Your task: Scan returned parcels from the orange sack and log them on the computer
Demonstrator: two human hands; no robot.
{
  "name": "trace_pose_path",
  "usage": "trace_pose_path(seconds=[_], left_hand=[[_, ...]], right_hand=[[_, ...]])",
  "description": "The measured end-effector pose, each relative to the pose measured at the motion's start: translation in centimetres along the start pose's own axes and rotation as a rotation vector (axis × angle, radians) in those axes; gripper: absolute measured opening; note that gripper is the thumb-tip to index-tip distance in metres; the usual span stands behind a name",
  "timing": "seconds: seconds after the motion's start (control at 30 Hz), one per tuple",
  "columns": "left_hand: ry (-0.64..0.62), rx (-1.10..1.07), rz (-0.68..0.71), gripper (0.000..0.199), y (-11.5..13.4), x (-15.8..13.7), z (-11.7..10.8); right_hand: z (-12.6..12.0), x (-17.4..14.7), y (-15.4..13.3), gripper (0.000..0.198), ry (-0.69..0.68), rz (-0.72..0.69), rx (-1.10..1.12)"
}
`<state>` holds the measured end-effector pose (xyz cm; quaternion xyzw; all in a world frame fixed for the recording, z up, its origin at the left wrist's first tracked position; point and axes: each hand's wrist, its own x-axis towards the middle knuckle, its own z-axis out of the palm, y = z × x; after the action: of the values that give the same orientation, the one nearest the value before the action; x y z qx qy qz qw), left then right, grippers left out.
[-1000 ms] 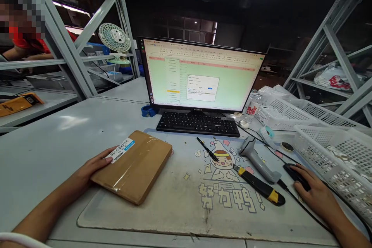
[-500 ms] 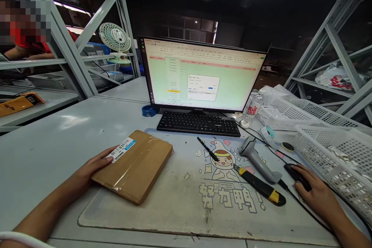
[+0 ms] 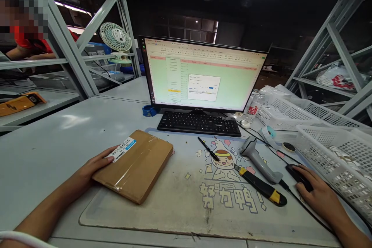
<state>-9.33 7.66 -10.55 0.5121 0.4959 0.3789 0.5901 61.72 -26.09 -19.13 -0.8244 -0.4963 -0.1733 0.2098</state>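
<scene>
A brown cardboard box (image 3: 142,166) with a white and blue barcode label (image 3: 124,149) and clear tape lies at the left of the printed desk mat (image 3: 174,209). My left hand (image 3: 94,166) grips its left edge, thumb on top and the other fingers hidden beneath. At the right, my right hand (image 3: 315,186) is closed over a black computer mouse (image 3: 299,176). Between them lie a black pen (image 3: 208,148), a grey barcode scanner (image 3: 261,162) and a black and yellow utility knife (image 3: 261,186). The monitor (image 3: 200,75) shows a spreadsheet with a small dialog window.
A black keyboard (image 3: 199,123) stands below the monitor, a blue tape roll (image 3: 149,111) beside it. White plastic baskets (image 3: 334,151) line the right side, near a bottle (image 3: 254,106). Past the metal frame at left are a fan (image 3: 115,38) and a person in red (image 3: 31,42).
The view has shifted very slightly. Both hands keep their places on the box and the mouse, and the objects on the mat have not moved.
</scene>
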Motion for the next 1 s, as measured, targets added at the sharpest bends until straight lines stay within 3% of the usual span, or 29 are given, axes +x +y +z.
trace_pose_path(seconds=[0.53,0.77,1.0], left_hand=[[0.019,0.047,0.009,0.097,-0.3,0.3,-0.3],[0.007,0.051,0.048,0.091,-0.1,0.1,0.1],[-0.035,0.071,0.081,0.092,-0.4,0.4,-0.3]], right_hand=[[0.4,0.2,1.7,0.057,-0.084,0.008,-0.010],[0.0,0.0,-0.3,0.056,0.013,0.026,0.033],[0.0,0.3,-0.3,0.057,0.058,0.014,0.107]])
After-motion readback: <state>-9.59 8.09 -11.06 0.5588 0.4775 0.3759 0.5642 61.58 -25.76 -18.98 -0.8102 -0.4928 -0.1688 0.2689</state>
